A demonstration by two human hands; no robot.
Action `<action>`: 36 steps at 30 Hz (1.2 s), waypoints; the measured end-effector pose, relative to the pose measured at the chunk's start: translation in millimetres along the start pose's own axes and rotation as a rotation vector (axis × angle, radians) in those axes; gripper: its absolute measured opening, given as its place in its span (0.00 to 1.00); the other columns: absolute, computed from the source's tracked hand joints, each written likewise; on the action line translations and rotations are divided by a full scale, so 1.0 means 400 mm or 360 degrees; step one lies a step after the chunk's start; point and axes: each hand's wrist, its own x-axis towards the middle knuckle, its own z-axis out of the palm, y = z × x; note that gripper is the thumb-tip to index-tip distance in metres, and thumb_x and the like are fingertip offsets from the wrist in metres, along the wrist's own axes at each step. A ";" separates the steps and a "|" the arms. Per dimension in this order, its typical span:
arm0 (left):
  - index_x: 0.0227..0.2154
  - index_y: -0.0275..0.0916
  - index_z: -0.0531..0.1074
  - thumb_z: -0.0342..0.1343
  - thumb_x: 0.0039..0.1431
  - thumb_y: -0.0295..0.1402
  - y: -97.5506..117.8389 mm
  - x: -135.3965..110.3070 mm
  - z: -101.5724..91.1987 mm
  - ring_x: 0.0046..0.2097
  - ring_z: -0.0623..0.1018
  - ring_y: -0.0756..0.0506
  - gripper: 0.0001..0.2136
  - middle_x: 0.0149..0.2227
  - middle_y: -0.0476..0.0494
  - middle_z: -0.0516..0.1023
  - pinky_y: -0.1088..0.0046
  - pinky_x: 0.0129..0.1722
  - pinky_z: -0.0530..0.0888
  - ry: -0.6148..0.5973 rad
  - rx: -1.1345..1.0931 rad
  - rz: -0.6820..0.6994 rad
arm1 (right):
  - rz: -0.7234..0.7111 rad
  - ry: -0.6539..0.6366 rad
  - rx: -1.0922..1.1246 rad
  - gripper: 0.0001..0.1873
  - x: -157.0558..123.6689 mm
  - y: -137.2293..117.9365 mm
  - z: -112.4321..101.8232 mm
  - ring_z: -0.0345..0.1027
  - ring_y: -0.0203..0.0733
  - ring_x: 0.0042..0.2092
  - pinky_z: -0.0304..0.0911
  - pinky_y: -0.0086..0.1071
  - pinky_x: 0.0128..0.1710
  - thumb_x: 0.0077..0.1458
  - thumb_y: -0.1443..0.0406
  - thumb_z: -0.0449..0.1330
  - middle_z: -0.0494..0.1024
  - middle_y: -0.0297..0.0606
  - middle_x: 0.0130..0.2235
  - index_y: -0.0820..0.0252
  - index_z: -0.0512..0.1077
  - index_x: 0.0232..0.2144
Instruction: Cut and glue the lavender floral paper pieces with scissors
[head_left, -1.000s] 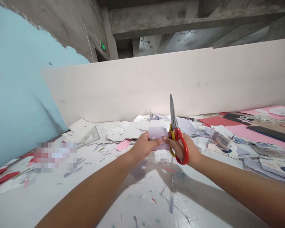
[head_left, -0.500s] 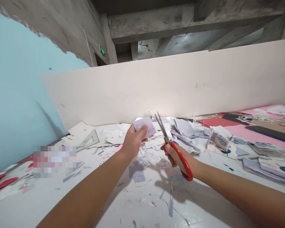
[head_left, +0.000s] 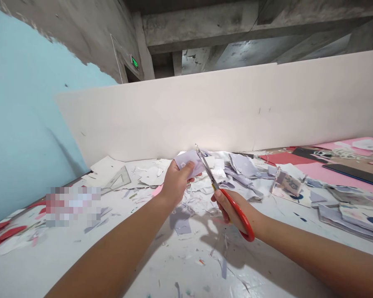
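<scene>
1. Lilac paper [head_left: 186, 159] printed with small white flowers is held up in front of the person, above the cluttered table, pinched by the left hand [head_left: 175, 182]: thumb on top, fingers curled beneath.
2. The right hand [head_left: 236, 207] grips the scissors [head_left: 216, 184], its thumb along the red handle. The metal blades point up and leftward, meeting the paper's right edge in this view; whether they bite into it, I cannot tell.
3. Just below the hands, another lilac piece [head_left: 180, 222] lies flat on the white table [head_left: 34, 269], among thin paper snippets.
4. Beyond the hands is a loose heap of lilac and white offcuts [head_left: 244, 165].
5. To the left, a clear set square [head_left: 119, 180] rests by white sheets. Nearer, a pixelated patch hides part of the tabletop, with red scraps [head_left: 9, 236] at its left.
6. To the right are a stack of printed pieces [head_left: 360, 215], a small patterned object [head_left: 287, 184], a dark flat slab [head_left: 357, 176] on pink paper [head_left: 323, 178], a red sheet [head_left: 276, 162] and tangled white string [head_left: 345, 155].
7. A white panel [head_left: 186, 116] stands behind, a light blue wall [head_left: 25, 124] at left, concrete beams [head_left: 199, 29] and a green-lit sign [head_left: 134, 62] above.
</scene>
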 end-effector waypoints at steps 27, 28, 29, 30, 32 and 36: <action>0.38 0.41 0.66 0.57 0.44 0.44 -0.018 0.004 -0.007 0.30 0.77 0.48 0.19 0.35 0.45 0.75 0.74 0.28 0.68 -0.0012 0.0084 0.0028 | 0.0037 0.0072 -0.0202 0.26 0.003 -0.004 0.007 0.56 0.35 0.21 0.54 0.30 0.22 0.50 0.42 0.43 0.61 0.29 0.17 0.58 0.60 0.23; 0.38 0.41 0.66 0.57 0.44 0.44 -0.020 0.005 -0.008 0.31 0.77 0.48 0.19 0.35 0.45 0.75 0.74 0.29 0.68 -0.0017 0.0076 0.0031 | 0.0049 0.0074 -0.0190 0.26 0.003 -0.004 0.007 0.56 0.35 0.21 0.54 0.30 0.22 0.49 0.42 0.43 0.60 0.28 0.17 0.57 0.60 0.23; 0.38 0.41 0.66 0.57 0.44 0.44 -0.020 0.005 -0.008 0.31 0.77 0.48 0.19 0.35 0.45 0.75 0.74 0.29 0.68 -0.0016 0.0070 0.0034 | 0.0066 0.0075 -0.0166 0.26 0.003 -0.004 0.008 0.56 0.35 0.20 0.55 0.30 0.22 0.49 0.42 0.43 0.60 0.28 0.17 0.57 0.61 0.23; 0.38 0.40 0.66 0.57 0.44 0.44 -0.020 0.005 -0.008 0.30 0.76 0.48 0.19 0.35 0.45 0.75 0.74 0.28 0.68 -0.0014 0.0062 0.0033 | 0.0089 0.0070 -0.0132 0.26 0.003 -0.004 0.008 0.55 0.35 0.20 0.55 0.30 0.22 0.49 0.42 0.44 0.60 0.28 0.17 0.57 0.61 0.24; 0.37 0.41 0.66 0.58 0.43 0.44 -0.018 0.004 -0.008 0.30 0.76 0.48 0.19 0.34 0.46 0.75 0.74 0.28 0.68 -0.0013 0.0048 0.0030 | 0.0138 0.0059 -0.0056 0.26 0.004 -0.003 0.009 0.53 0.34 0.20 0.55 0.29 0.20 0.48 0.41 0.45 0.57 0.27 0.16 0.57 0.60 0.23; 0.37 0.40 0.67 0.58 0.43 0.43 -0.012 0.003 -0.007 0.29 0.76 0.48 0.18 0.32 0.47 0.74 0.75 0.27 0.67 -0.0044 0.0021 0.0048 | 0.0161 0.0096 -0.0042 0.26 0.009 -0.003 0.010 0.49 0.32 0.19 0.52 0.28 0.18 0.47 0.41 0.45 0.54 0.27 0.16 0.57 0.58 0.20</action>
